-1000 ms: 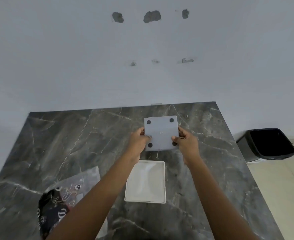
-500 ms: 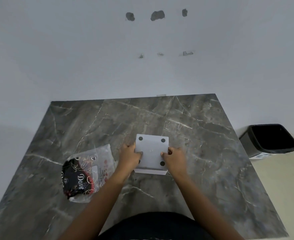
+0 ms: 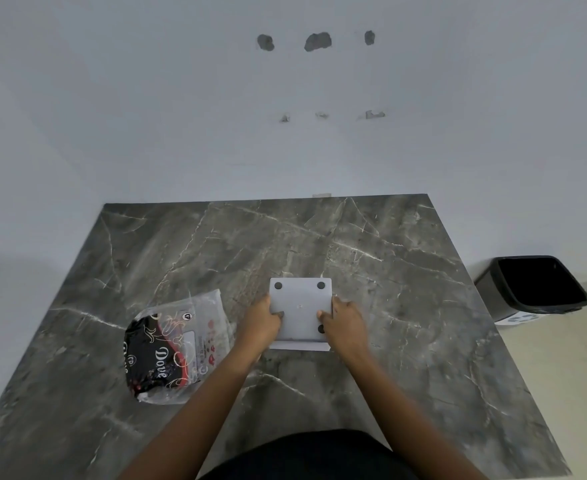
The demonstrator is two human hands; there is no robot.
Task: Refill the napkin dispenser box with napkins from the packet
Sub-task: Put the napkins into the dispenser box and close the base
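Observation:
A pale grey square base panel with black round feet lies on top of the white napkin dispenser box, of which only the near edge shows below it. My left hand grips the panel's left side, thumb on top. My right hand grips its right side the same way. The napkin packet, clear plastic with a black and red print, lies crumpled on the table to the left of my left hand, apart from the box.
The dark grey marble table runs back to a white wall. A black waste bin stands on the floor past the table's right edge. My dark clothing shows at the bottom of the view.
The base panel came down from above the open box and now lies on it, covering the napkins inside. Both hands moved nearer with it. The view shifted, and the packet shows in full.

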